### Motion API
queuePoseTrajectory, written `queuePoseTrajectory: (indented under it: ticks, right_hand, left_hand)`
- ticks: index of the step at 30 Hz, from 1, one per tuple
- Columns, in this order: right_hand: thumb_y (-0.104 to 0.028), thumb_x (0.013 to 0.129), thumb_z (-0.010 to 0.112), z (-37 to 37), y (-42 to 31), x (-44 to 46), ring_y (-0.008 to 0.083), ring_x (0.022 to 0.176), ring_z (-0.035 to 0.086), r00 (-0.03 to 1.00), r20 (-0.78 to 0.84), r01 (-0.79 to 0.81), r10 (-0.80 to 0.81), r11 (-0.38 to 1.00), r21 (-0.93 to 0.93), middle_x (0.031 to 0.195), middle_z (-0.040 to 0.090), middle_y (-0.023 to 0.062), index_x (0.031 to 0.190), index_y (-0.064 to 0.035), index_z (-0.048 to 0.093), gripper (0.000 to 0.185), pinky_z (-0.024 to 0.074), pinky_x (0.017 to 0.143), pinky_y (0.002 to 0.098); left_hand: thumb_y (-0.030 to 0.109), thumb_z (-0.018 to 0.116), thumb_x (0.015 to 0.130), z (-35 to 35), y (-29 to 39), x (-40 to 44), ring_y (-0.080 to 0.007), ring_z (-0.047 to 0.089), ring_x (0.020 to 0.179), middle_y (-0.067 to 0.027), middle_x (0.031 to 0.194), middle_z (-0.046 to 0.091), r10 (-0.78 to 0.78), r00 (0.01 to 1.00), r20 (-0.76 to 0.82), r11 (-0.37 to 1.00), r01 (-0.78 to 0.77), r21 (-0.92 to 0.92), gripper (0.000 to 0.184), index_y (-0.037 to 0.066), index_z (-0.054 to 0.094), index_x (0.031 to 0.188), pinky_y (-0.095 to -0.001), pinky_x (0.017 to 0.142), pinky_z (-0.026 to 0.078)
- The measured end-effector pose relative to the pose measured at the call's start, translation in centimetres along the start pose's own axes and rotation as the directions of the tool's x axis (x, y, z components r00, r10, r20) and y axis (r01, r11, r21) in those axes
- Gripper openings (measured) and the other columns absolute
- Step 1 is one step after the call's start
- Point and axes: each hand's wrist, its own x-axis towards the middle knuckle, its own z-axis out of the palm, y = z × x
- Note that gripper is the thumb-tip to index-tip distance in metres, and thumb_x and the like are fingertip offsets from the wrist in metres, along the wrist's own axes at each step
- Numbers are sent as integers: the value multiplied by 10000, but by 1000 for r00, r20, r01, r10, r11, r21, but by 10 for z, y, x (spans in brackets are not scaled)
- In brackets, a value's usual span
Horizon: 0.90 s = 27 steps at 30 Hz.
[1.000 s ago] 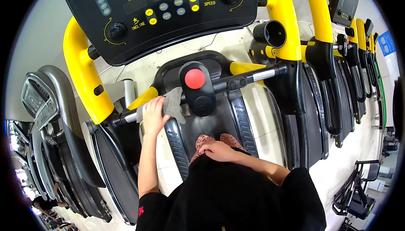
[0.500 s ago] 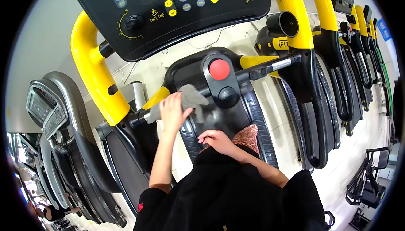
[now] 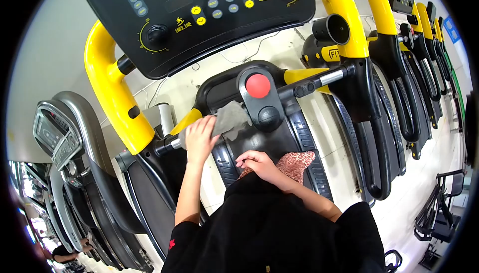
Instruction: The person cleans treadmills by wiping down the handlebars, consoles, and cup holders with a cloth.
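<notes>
My left hand (image 3: 200, 136) is wrapped over a grey cloth (image 3: 231, 120) on the left part of the treadmill's crossbar (image 3: 331, 77). The cloth's loose end reaches the black centre piece with the red button (image 3: 258, 86). My right hand (image 3: 258, 164) hangs in front of my waist, fingers loosely curled, touching no machine part; whether it holds anything small is hidden. Above the bar is the black console (image 3: 199, 23) with its incline and speed knobs.
Yellow uprights (image 3: 114, 88) flank the console, with a black cup holder (image 3: 338, 29) on the right. A grey machine (image 3: 57, 136) stands at left, more treadmills (image 3: 394, 88) at right. Another person's arm (image 3: 67, 257) shows at lower left.
Since a second ago the view has shifted, and the console, bar and red button sit differently in it. My left hand stays on the cloth. My right hand's fingers have moved a little.
</notes>
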Motion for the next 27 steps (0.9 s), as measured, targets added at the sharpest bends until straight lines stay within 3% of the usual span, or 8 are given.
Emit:
queuePoseTrajectory:
  ticks: [6, 8, 15, 19, 23, 27]
  right_hand:
    - [13, 840, 441, 8, -5, 1, 126, 834, 582, 995, -74, 77, -68, 989, 126, 901, 621, 83, 970, 45, 594, 203, 469, 765, 253]
    - [13, 845, 440, 9, -7, 0, 129, 826, 585, 995, -77, 70, -58, 985, 156, 876, 620, 86, 957, 46, 590, 190, 470, 762, 255]
    - [7, 844, 431, -3, -3, -2, 130, 794, 586, 982, -153, 127, -110, 986, 106, 849, 623, 88, 929, 38, 595, 186, 463, 743, 247]
    - [-2, 842, 424, -4, -8, -4, 128, 799, 579, 992, -108, 70, -67, 997, 31, 846, 619, 78, 906, 26, 598, 188, 459, 734, 250]
    - [-3, 842, 421, -7, 0, -1, 128, 793, 573, 994, -75, 81, -77, 995, 52, 847, 619, 76, 892, 25, 595, 183, 457, 727, 250]
    - [-1, 845, 421, 0, 9, -2, 129, 773, 571, 994, -85, 77, -69, 993, 86, 836, 614, 72, 882, 25, 590, 175, 457, 720, 250]
  left_hand:
    - [170, 787, 553, 6, 6, -3, -267, 514, 1062, -77, 1137, 552, -42, 997, -60, 998, 45, 51, 659, 62, 511, 1141, -405, 892, 372]
    - [217, 794, 548, 14, 25, 10, -266, 510, 1041, -90, 1116, 543, -138, 990, -27, 975, 140, 169, 680, 39, 498, 1134, -409, 891, 368]
    - [210, 780, 576, 28, 62, 42, -257, 502, 1049, -87, 1134, 536, -91, 995, 31, 984, 85, 156, 668, 39, 490, 1153, -390, 894, 366]
    - [237, 767, 594, 13, 38, 25, -231, 510, 1043, -57, 1119, 548, -69, 998, 15, 995, 68, 68, 647, 78, 507, 1164, -378, 896, 366]
    - [220, 777, 574, -7, -2, -8, -250, 509, 1060, -78, 1113, 559, -186, 982, 36, 981, 183, 60, 661, 91, 514, 1166, -386, 906, 363]
    - [151, 719, 642, -10, -14, -18, -263, 514, 1062, -84, 1137, 564, -103, 995, -15, 986, 104, 127, 554, 85, 533, 1160, -392, 931, 351]
